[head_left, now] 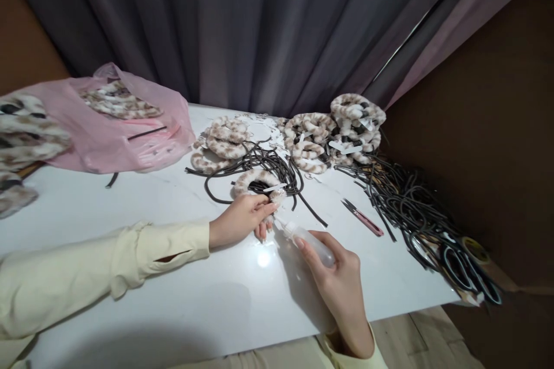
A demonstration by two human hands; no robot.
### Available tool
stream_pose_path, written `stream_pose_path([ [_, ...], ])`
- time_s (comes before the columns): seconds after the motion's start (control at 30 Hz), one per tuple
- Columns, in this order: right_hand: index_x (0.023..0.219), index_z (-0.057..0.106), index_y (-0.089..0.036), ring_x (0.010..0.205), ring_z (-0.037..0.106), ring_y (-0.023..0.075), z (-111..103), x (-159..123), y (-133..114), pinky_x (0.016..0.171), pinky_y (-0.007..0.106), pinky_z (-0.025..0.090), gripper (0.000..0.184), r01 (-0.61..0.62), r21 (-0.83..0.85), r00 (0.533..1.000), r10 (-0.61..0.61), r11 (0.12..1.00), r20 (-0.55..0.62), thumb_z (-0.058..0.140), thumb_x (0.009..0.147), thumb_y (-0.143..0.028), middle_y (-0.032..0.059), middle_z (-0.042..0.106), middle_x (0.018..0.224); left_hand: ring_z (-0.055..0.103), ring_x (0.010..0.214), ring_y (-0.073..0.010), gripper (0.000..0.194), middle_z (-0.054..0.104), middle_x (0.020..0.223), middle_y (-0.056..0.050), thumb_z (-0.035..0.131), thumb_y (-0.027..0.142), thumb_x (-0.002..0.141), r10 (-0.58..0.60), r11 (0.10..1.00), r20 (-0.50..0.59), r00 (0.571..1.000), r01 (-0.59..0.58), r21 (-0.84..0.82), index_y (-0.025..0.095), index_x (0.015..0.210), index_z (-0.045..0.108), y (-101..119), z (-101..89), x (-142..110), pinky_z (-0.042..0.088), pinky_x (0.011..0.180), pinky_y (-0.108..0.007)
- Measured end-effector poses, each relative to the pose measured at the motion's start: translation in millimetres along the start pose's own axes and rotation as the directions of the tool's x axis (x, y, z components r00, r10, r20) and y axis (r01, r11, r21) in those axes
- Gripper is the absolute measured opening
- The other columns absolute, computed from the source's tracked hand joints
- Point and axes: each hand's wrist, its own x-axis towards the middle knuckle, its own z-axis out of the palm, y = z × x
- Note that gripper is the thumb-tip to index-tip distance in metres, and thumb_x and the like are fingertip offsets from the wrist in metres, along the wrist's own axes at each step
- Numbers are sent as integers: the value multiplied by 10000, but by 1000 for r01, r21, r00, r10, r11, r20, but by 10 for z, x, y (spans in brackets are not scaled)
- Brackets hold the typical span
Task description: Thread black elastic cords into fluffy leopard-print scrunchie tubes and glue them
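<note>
My left hand (245,218) pinches one end of a brown-and-white fluffy ring (247,180), which has a white tag strip (275,187) across it. A small translucent squeeze bottle (318,246) is gripped in my right hand (340,277). The bottle tilts so that its narrow tip points at the ring's end by my left fingertips; whether the tip touches cannot be made out. Just behind the ring lies a loose tangle of dark cords (277,162). My fingers hide the held part of the ring.
More fluffy rings (309,132) are heaped at the back. A pink plastic bag (168,127) with rings stands left. Pink-handled thread snips (362,218) lie right, near a big pile of dark cords (411,202) and scissors (470,268). A curtain (242,29) hangs behind the white table (182,300).
</note>
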Motion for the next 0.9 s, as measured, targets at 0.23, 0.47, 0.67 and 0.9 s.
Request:
stream_pose_path([
  [0.23,729,646,-155,461,540,122,-2,2,13,434,183,421,336,23,-22,1000,-23,999,-1,553,760,-477,24,654,583,556,408,-69,280,577,529,21,445,322,881,-8,1000,-2,1000,8,-3,131,679,484,-3,3,11,422,417,-166],
  [0.47,734,643,-158,435,514,110,4,7,13,416,179,410,340,25,-18,1000,-25,1000,2,556,758,-486,14,641,564,556,408,-65,280,586,559,17,445,336,879,1,1000,2,1000,-1,-3,132,692,485,-11,4,16,427,415,-165],
  [0.67,736,642,-161,441,508,109,3,2,27,421,181,405,329,36,-35,999,-36,999,-5,550,767,-476,9,631,560,556,410,-64,301,587,567,10,440,354,877,13,1000,7,1000,-13,-3,130,682,484,-22,-4,12,428,413,-163],
  [0.9,746,647,-158,464,514,115,-1,2,35,432,189,401,342,23,-54,1000,-23,998,6,541,774,-482,14,637,581,554,401,-71,326,579,532,11,451,400,865,17,1000,18,1000,-17,-3,131,684,487,-37,-9,16,418,400,-164],
])
